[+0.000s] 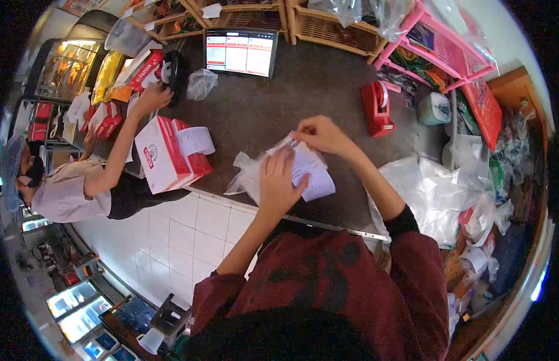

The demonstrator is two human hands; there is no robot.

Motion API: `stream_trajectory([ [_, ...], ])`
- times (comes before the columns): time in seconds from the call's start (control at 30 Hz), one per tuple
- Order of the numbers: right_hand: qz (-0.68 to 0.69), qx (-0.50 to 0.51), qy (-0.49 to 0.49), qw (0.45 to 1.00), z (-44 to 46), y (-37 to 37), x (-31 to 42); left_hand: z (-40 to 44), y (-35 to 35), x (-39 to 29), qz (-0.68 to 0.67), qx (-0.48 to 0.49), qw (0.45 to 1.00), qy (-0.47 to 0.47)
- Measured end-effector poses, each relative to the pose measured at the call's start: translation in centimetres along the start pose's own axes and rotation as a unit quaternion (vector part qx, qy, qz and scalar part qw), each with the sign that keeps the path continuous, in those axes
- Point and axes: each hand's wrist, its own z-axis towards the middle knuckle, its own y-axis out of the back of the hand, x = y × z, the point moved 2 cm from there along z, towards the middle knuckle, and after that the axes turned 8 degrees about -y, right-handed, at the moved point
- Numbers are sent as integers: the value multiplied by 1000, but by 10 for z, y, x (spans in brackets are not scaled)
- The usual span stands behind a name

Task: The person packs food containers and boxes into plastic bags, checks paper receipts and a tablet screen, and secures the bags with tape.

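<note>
One maroon shirt (315, 271), two hands (276, 182) (323, 137) at one plastic bag (248, 175), one paper slip (317, 183)

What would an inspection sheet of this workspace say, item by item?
Surface: dark brown matte tabletop.
Job's things: clear plastic bag; curling white paper slip against it.
Clutter: red tape dispenser, spread clear plastic sheeting, red-and-white cardboard box.
Hands: left hand spread over bag and slip; right hand curled at their upper edge, grip unclear.
Cables: nothing seen.
Surroundings: co-worker in a hairnet; white tiled floor; lit rectangular screen.
</note>
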Motion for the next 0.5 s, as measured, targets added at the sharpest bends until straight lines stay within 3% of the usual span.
stream_trajectory([
  [0.07, -49, 54, -17, 997, 17, -13, -2, -2, 2, -5, 4, 30, 999, -23],
  [0.13, -254, 7, -41, 966, 28, -21, -10, -4, 3, -2, 7, 34, 999, -27],
  [0.17, -255, 10, -40, 966, 28, -25, -8, -6, 0, 1, -4, 51, 999, -12],
  [0.23, -433, -74, -32, 898, 24, -31, -2, -6, -5, 4, -15, 67, 998, 7],
  [0.33, -483, -103, -73, 867, 23, -37, -1, -5, -6, 1, 8, 81, 997, -3],
  [0.47, -439, -112, -78, 888, 9, -4, -46, -3, -6, 1, 22, 98, 995, -17],
  [0.5, -283, -32, -161, 945, 7, -4, -83, 0, -4, 0, 19, 96, 995, -12],
])
